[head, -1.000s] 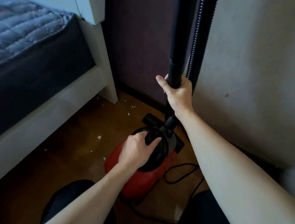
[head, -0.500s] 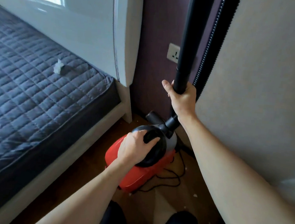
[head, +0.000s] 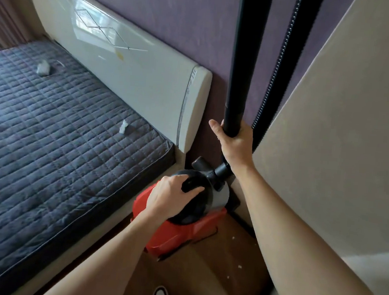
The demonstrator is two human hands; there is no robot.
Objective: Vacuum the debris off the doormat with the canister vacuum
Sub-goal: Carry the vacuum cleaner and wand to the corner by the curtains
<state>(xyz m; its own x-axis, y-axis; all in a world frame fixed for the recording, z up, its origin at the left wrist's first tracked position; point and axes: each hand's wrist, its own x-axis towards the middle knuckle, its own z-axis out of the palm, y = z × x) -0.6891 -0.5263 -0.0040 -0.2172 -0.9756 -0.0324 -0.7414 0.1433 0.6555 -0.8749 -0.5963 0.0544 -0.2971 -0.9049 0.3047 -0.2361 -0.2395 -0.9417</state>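
Observation:
The red canister vacuum (head: 176, 230) with a black top hangs just above the wooden floor beside the bed. My left hand (head: 172, 199) is shut on its black carry handle. My right hand (head: 235, 143) is closed around the black wand tube (head: 242, 57), which stands upright against the purple wall. The ribbed black hose (head: 283, 61) runs up next to the tube. No doormat is in view.
A bed with a dark quilted mattress (head: 60, 140) and a white headboard (head: 134, 76) fills the left. Two crumpled paper scraps (head: 43, 67) lie on it. A beige wall (head: 342, 136) stands at the right. Small white bits (head: 239, 266) dot the wooden floor.
The vacuum has come up off the floor in both hands. My view has risen and swung left, so more of the bed and headboard shows.

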